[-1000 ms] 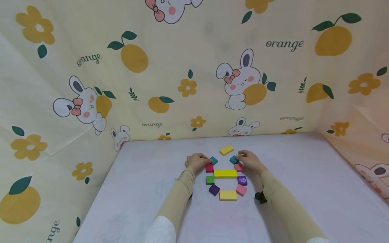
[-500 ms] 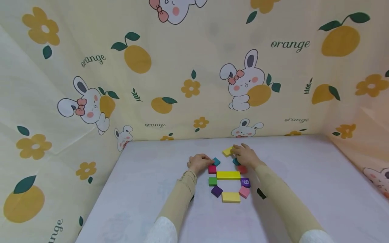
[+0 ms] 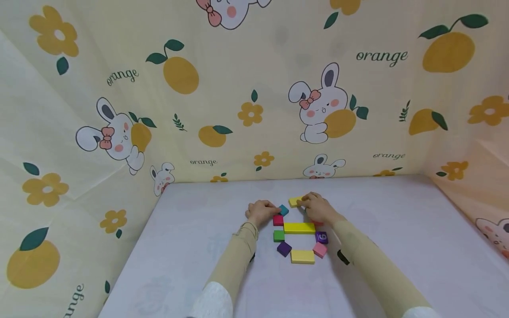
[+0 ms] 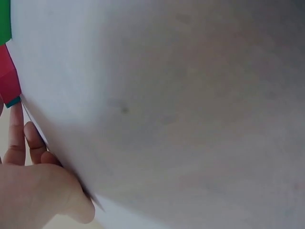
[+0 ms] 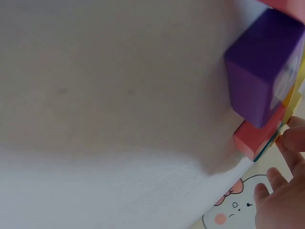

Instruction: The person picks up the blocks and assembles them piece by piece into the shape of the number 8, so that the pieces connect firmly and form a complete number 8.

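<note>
In the head view, small colored blocks form a ring on the table. My left hand (image 3: 261, 212) touches the left side of a teal block (image 3: 283, 210), which sits just above a red block (image 3: 278, 220). One finger reaches out straight to that teal block (image 4: 13, 101) in the left wrist view. My right hand (image 3: 319, 208) pinches the right end of a pale yellow block (image 3: 294, 202) at the top of the ring. Beneath the right hand a second teal block and a coral block (image 5: 259, 133) are largely covered in the head view.
A long yellow block (image 3: 299, 228) crosses the ring. Around it lie a green block (image 3: 279, 236), dark purple block (image 3: 284, 249), another pale yellow block (image 3: 302, 257), pink block (image 3: 320, 250) and numbered purple block (image 3: 321, 237). A patterned cloth (image 3: 222, 106) hangs behind the table.
My right hand has left the right teal block for the top pale yellow block, which has shifted slightly nearer and turned straighter. The left hand has stayed at its teal block.
</note>
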Action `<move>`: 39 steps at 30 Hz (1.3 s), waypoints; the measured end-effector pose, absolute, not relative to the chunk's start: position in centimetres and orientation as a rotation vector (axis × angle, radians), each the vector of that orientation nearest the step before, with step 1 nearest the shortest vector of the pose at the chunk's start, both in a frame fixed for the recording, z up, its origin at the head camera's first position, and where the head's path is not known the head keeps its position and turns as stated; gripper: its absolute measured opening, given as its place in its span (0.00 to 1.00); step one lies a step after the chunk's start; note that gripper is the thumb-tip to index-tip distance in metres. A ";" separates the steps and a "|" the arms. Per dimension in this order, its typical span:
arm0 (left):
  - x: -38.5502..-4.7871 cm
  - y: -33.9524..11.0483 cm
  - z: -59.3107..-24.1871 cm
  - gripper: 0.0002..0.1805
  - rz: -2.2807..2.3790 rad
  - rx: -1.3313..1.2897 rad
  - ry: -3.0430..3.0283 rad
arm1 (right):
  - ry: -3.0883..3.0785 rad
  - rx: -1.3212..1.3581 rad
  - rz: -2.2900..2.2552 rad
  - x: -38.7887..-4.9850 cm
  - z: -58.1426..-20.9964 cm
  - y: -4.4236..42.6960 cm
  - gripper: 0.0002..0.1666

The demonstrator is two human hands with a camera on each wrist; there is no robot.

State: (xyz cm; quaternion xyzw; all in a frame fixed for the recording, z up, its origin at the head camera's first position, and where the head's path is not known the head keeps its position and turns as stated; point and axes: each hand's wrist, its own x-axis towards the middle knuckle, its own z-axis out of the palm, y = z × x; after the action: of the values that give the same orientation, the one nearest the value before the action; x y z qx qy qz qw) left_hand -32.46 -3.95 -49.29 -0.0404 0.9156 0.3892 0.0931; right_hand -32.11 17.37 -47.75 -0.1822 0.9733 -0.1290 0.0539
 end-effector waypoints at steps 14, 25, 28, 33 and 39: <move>-32.3 -3.9 -49.3 0.14 1.187 -0.121 2.706 | 2.884 -0.484 -0.500 -31.0 -48.0 16.7 0.25; -32.3 -3.6 -49.3 0.14 1.171 -0.106 2.709 | 2.902 -0.485 -0.492 -30.7 -48.4 16.9 0.26; -32.2 -3.6 -49.4 0.14 1.171 -0.112 2.704 | 2.904 -0.488 -0.515 -30.5 -48.5 17.0 0.26; -32.4 -3.5 -49.5 0.14 1.173 -0.127 2.706 | 2.923 -0.545 -0.526 -30.6 -48.9 17.1 0.25; -32.1 -3.7 -49.5 0.15 1.195 -0.113 2.711 | 3.003 -0.530 -0.546 -30.2 -48.8 17.2 0.26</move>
State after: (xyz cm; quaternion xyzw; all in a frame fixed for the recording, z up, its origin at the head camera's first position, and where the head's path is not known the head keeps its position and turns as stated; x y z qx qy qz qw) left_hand -32.13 -3.67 -49.50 -0.0380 0.9108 0.4015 0.0881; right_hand -30.23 17.24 -48.80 -0.1709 0.9691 -0.1762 0.0220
